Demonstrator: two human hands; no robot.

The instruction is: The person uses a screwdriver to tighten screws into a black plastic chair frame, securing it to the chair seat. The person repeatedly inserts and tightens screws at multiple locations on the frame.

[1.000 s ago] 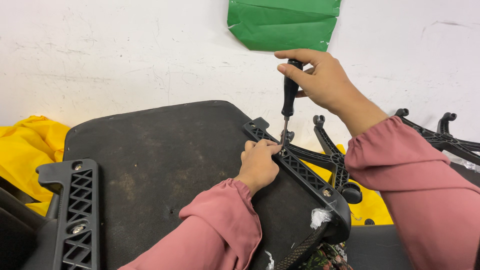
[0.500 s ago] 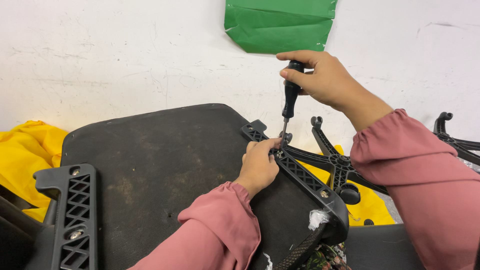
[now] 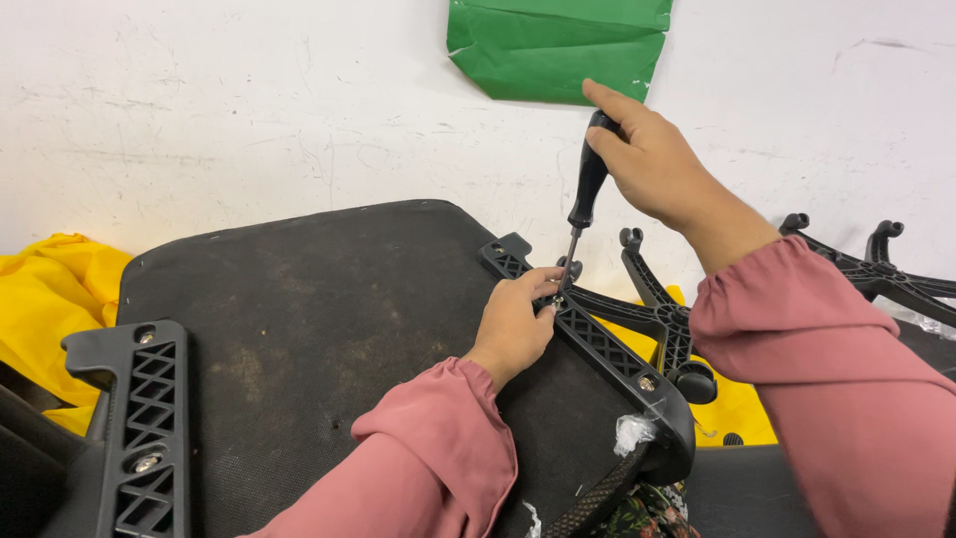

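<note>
**Screwdriver held upright over the bracket on an upturned seat**

The seat (image 3: 299, 329) lies underside up, its dark, scuffed base facing the camera, so the fittings bolted to it are within reach. Everything else is placed from it.

Along the seat's right edge runs a black lattice bracket (image 3: 597, 339). The left hand (image 3: 513, 324) rests on the seat just beside this bracket, fingers pinched close together at the spot where the screwdriver's tip meets it. What the fingertips pinch is too small to make out; the pose looks like steadying the tip or a small fastener there. One screw head already shows further down the bracket, nearer the seat's lower right corner.

The right hand (image 3: 652, 159) is above the seat's far right edge, wrapped firmly around the top of the screwdriver (image 3: 583, 204). The tool stands nearly upright, black handle up, thin shaft down, tip on the bracket. Holding it from the top lets the palm press down while the wrist turns.

A matching bracket (image 3: 144, 428) sits on the seat's left side, with two screw heads showing.

Beyond the seat's right edge lies a black star base (image 3: 662, 309), its spokes spreading over yellow cloth (image 3: 50, 299), which also shows at the seat's left. Behind the seat is a white wall with a green sheet (image 3: 558, 45) stuck to it.
</note>
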